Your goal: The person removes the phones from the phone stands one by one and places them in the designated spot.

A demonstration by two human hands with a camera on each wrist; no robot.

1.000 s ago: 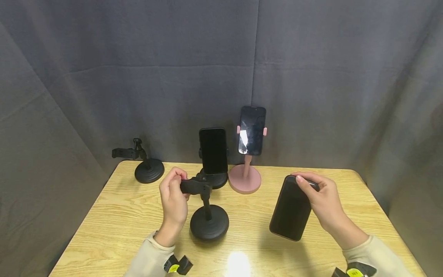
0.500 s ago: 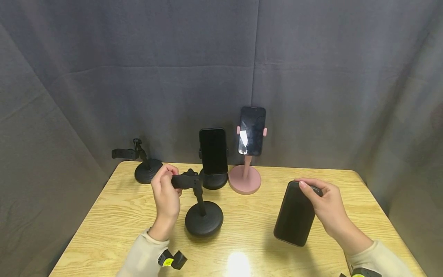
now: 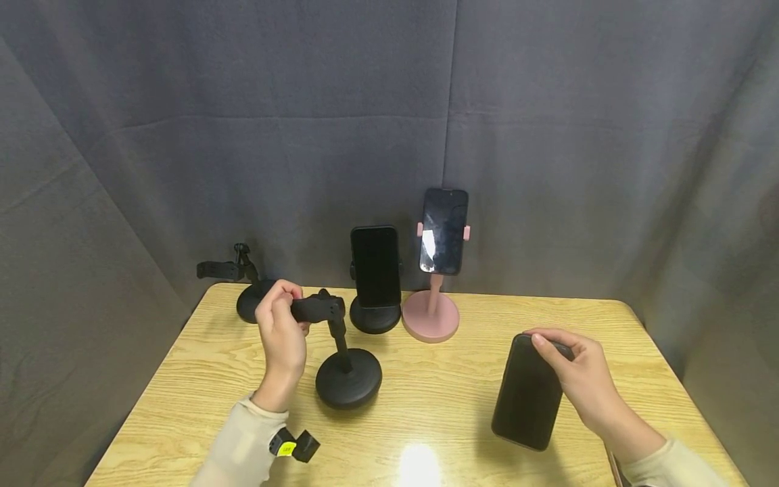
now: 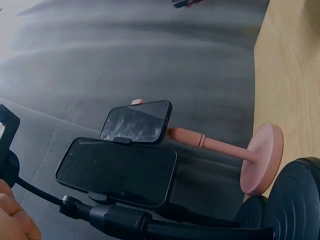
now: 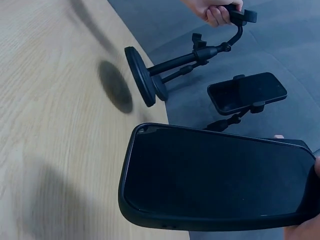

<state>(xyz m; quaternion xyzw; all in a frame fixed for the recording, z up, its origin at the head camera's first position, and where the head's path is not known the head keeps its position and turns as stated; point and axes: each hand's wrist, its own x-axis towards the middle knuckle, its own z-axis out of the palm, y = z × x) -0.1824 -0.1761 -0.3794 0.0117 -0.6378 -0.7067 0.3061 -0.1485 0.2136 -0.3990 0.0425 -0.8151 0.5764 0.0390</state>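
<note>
My left hand (image 3: pixel 283 338) grips the clamp head of a black phone stand (image 3: pixel 349 379). Seen from the right wrist, the stand's round base (image 5: pixel 141 76) hangs off the table, its shadow apart from it. My right hand (image 3: pixel 584 379) pinches the top end of a black smartphone (image 3: pixel 527 392) between thumb and fingers, its dark screen facing me. That phone hangs tilted over the table's right half. Behind the held stand, another black stand (image 3: pixel 374 319) carries a phone (image 3: pixel 375 266) upright. Beside it a pink stand (image 3: pixel 431 316) holds a phone (image 3: pixel 443 230) in its side clips.
A further black phone stand (image 3: pixel 255 297) with nothing in its clamp stands at the back left, partly behind my left hand. The wooden table (image 3: pixel 438 385) ends at a grey curtain (image 3: pixel 389 135). At the lower right, a thin brown edge (image 3: pixel 615 467) shows beside my right sleeve.
My left hand has carried the black stand left and slightly toward the back. My right hand has brought its smartphone to the right and nearer to me. The stands at the back stay put.
</note>
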